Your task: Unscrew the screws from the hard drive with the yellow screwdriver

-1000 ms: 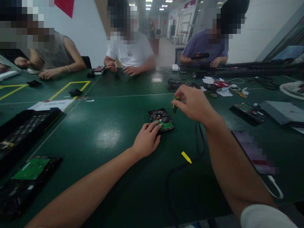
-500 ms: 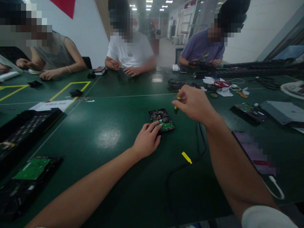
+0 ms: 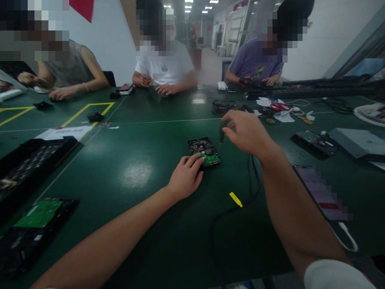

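A hard drive (image 3: pixel 207 144) lies on the green table with its green circuit board (image 3: pixel 212 159) facing up. My left hand (image 3: pixel 187 172) holds it at its near-left edge, fingers resting over the board and thumb beside the edge. The fingertips cover part of the board. Just right of the drive, my right hand (image 3: pixel 240 130) is closed around a screwdriver (image 3: pixel 221 131), gripping the handle between thumb and fingers. It points downward near the drive's right edge; its thin tip is too faint to make out clearly.
A yellow tag (image 3: pixel 236 199) sits near a black cable (image 3: pixel 255 180). A phone (image 3: pixel 319 192), another drive (image 3: pixel 314 142) and a grey metal box (image 3: pixel 357 140) lie right. Left are a drive (image 3: pixel 39 214) and a black tray (image 3: pixel 36 168). Several people sit across the table.
My right hand has shifted slightly left and its fingers have changed position on the screwdriver. The handle's yellow stripes no longer show clearly. My left hand and the drive have stayed in place.
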The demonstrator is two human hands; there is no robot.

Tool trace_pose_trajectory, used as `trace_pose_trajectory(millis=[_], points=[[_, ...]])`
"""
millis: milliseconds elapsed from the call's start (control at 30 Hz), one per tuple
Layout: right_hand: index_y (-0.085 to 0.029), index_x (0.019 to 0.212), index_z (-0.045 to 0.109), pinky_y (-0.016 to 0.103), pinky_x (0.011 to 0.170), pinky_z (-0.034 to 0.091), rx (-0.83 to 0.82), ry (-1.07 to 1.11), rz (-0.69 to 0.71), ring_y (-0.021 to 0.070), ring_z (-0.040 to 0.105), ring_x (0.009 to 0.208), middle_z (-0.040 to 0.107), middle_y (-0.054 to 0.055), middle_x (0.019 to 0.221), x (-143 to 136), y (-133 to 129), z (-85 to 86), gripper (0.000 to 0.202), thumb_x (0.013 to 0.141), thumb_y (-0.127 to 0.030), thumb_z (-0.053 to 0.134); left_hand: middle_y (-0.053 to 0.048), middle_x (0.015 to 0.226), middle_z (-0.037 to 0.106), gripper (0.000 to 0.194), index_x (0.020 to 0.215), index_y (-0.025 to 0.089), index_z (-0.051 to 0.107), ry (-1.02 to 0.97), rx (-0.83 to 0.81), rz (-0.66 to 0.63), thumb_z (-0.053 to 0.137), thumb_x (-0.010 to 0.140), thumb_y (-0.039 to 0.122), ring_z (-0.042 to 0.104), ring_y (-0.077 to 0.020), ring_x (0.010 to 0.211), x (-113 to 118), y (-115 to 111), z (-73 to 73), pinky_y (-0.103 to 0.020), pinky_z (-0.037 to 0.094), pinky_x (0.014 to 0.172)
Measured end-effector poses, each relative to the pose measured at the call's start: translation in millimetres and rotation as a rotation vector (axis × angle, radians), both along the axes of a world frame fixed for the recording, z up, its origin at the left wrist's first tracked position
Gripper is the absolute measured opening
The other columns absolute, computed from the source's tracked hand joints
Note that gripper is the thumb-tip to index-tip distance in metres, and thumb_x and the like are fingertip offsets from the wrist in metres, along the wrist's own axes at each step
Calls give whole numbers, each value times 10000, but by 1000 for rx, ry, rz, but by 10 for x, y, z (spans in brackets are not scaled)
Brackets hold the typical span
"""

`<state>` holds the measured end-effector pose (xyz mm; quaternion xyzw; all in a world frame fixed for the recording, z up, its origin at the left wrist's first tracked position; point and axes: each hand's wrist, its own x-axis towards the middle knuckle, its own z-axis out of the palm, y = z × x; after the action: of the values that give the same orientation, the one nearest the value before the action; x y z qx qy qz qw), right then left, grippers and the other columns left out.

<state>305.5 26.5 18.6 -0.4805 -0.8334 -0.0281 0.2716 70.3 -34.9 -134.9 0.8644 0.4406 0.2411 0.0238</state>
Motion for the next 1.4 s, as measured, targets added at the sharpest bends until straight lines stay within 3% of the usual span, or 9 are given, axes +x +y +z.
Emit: trace_pose_trajectory(millis=[400, 600, 867, 1033, 1267, 1400], points=[[-214, 998, 647, 404, 772, 478, 17, 30, -27, 301, 690, 881, 752, 89, 958, -27, 24, -38, 195, 865, -296, 765, -141, 1530, 546, 487, 1490, 197, 521, -11, -1, -5, 538, 1012, 288, 511, -350, 1340, 4, 7, 1, -567, 497, 1131], [-199, 1019, 677, 441, 875, 494, 3, -8, 14, 311, 706, 932, 771, 113, 1021, -37, 25, -26, 133, 887, -217, 684, -142, 1546, 535, 491, 1498, 178, 515, 0, -4, -3, 529, 1020, 290, 505, -346, 1341, 5, -1, 6, -554, 500, 1127], [-205, 1039, 635, 400, 818, 511, -22, 123, 5, 298, 698, 929, 751, 106, 1013, -60, 42, -80, 190, 863, -216, 705, -134, 1531, 548, 496, 1499, 208, 518, -15, -8, -7, 536, 1010, 289, 517, -351, 1335, 3, 7, 1, -569, 507, 1116], [-222, 1048, 625, 402, 865, 496, -15, 69, 64, 298, 683, 974, 742, 101, 1075, -49, 49, -65, 169, 888, -223, 678, -137, 1534, 548, 492, 1497, 204, 514, -8, -8, -4, 538, 1013, 291, 513, -353, 1333, 5, 9, -8, -576, 510, 1112], [-202, 1066, 649, 418, 879, 487, -11, 11, 20, 308, 690, 963, 750, 111, 1061, 15, 30, -32, 190, 883, -155, 621, -136, 1536, 544, 487, 1494, 194, 512, -7, 1, -5, 538, 1016, 289, 514, -349, 1329, 8, 2, 3, -563, 503, 1121], [-203, 1036, 658, 415, 857, 486, -8, -13, 25, 313, 687, 965, 748, 112, 1040, 47, 14, 4, 146, 890, -195, 659, -143, 1535, 543, 484, 1494, 188, 509, -1, -1, -9, 533, 1021, 285, 508, -344, 1334, 7, 5, 7, -562, 494, 1128]])
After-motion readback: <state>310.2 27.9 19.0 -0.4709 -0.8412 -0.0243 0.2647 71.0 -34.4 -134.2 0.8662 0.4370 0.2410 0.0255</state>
